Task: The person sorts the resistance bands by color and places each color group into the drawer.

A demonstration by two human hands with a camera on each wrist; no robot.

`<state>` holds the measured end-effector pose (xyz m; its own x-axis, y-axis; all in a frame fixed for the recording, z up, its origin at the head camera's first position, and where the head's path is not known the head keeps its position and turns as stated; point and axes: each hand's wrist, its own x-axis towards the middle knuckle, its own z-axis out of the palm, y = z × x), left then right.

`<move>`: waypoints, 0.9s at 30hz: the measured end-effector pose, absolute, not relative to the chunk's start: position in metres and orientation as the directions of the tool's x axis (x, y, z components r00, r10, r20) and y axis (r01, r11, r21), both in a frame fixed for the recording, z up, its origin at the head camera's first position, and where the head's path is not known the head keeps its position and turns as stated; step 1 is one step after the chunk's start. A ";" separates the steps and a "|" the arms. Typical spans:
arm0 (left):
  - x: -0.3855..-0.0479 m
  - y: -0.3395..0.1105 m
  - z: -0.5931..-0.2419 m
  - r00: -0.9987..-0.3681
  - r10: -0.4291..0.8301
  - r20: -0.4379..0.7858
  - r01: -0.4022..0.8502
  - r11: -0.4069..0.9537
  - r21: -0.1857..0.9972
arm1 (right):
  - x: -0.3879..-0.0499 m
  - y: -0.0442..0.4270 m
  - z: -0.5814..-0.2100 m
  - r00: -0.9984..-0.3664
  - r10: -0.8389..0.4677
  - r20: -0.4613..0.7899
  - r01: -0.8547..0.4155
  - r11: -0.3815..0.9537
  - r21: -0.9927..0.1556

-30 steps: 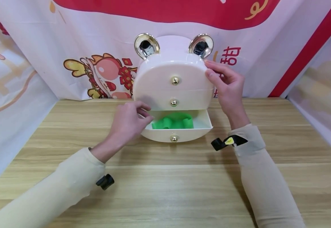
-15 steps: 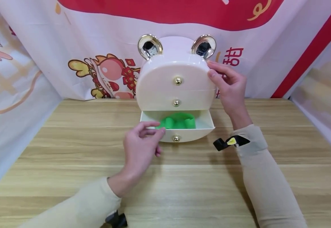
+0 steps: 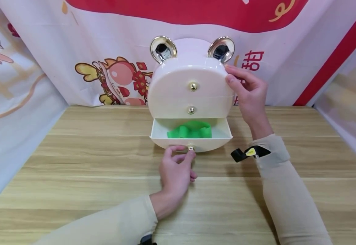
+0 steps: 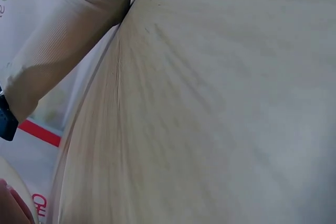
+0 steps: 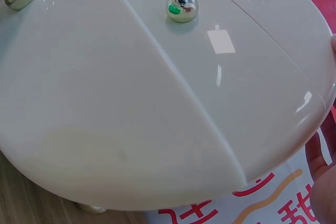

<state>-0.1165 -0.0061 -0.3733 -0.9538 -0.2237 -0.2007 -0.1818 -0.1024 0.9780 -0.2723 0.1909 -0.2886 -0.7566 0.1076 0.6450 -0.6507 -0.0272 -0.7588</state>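
Note:
A glossy white storage box (image 3: 193,81) with gold-rimmed eyes on top stands near the back of the wooden table. Its bottom drawer (image 3: 217,143) is pulled out and holds a crumpled-looking green piece (image 3: 193,130). My left hand (image 3: 175,175) pinches that drawer's gold knob (image 3: 191,148) between thumb and forefinger from the front. At the box's upper right edge, my right hand (image 3: 251,97) grips the side, thumb toward the front; some of its fingers are hidden. The right wrist view shows the white drawer fronts (image 5: 121,103) close up, with a middle knob (image 5: 182,7).
Behind the box hangs a white and red printed cloth (image 3: 119,34), which also covers both sides. The wooden tabletop (image 3: 89,160) extends in front and to either side. Mostly tabletop (image 4: 210,103) fills the left wrist view.
My left hand has moved from the drawer's left side down and right to its knob. My right hand keeps its grip on the box. The drawer stays pulled out.

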 end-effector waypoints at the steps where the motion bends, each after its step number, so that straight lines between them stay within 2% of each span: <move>1: -0.116 -0.004 -0.373 -0.951 -0.226 -0.208 -0.190 -0.100 0.977 | -0.272 0.191 -0.289 -0.757 0.109 0.645 -0.651 -0.025 -0.759; 7: -0.115 0.012 -0.372 -0.941 -0.253 -0.223 -0.211 -0.075 0.975 | -0.273 0.193 -0.290 -0.758 0.115 0.642 -0.647 -0.011 -0.762; 17: -0.116 0.029 -0.372 -0.931 -0.322 -0.171 -0.192 0.033 0.981 | -0.271 0.193 -0.289 -0.767 0.118 0.631 -0.636 -0.012 -0.771; 27: -0.129 0.024 -0.370 -0.931 -0.334 -0.147 -0.162 0.017 0.987 | -0.272 0.192 -0.289 -0.780 0.111 0.616 -0.623 -0.041 -0.781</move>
